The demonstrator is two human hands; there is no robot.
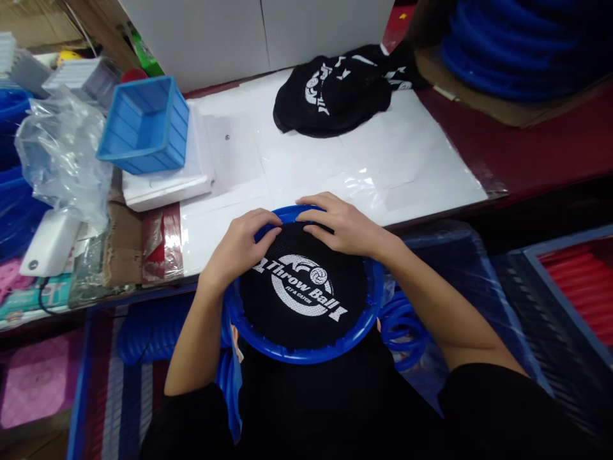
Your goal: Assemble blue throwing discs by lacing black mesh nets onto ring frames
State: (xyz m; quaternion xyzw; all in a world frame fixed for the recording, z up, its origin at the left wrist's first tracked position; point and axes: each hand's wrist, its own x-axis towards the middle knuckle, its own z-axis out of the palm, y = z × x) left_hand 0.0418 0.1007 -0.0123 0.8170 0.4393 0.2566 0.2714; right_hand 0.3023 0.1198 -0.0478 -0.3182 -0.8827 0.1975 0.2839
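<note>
A round blue plastic ring [306,355] with black mesh fabric [292,332] across it rests near my lap, against the table's front edge. White lettering on the fabric reads "Throw Ball". My left hand [246,239] is closed on the ring's upper left rim, thumb by the fabric edge. At the top of the rim, my right hand [340,223] has its fingers curled over, with its thumb on the fabric side. Part of the rim is hidden under both hands. Several printed black mesh pieces [330,96] lie in a pile at the back of the table.
A blue bin [143,128] sits on a white box [167,188] to the left, beside clear plastic bags [64,153]. Blue rings are stacked [522,51] at the back right. Coiled blue rings [405,329] lie below the table, and a crate with red items [582,287] stands right.
</note>
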